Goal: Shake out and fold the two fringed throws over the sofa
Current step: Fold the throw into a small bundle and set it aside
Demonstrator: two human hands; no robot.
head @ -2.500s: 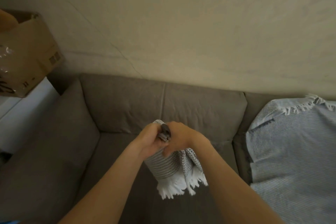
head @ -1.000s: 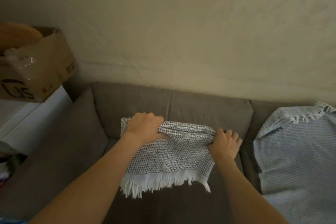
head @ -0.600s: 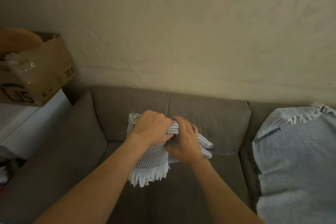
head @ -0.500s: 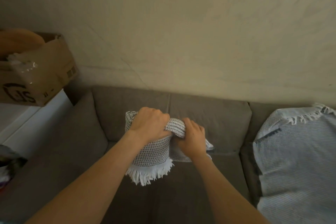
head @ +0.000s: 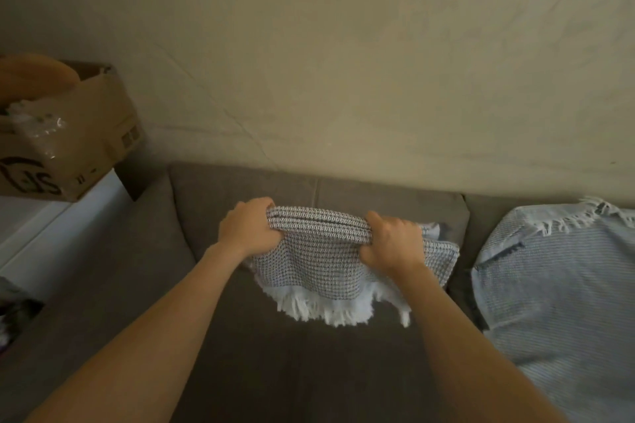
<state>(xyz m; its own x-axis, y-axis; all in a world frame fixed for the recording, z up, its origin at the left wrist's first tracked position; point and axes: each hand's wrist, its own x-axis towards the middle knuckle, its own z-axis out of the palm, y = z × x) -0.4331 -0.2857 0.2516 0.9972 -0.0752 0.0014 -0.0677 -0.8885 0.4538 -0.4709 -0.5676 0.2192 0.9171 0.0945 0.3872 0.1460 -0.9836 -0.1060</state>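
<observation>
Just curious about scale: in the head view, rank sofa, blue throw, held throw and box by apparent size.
1. sofa
2. blue throw, partly cut off by the frame
3. held throw and box look about alike

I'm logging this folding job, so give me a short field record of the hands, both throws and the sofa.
left hand: grips left end of the checked throw
right hand: grips its right end
checked throw: folded, held over the sofa, white fringe hanging
blue throw: draped over sofa's right side
cardboard box: left of sofa

Bare sofa seat [head: 275, 371] left, blue throw [head: 556, 302] right.
</observation>
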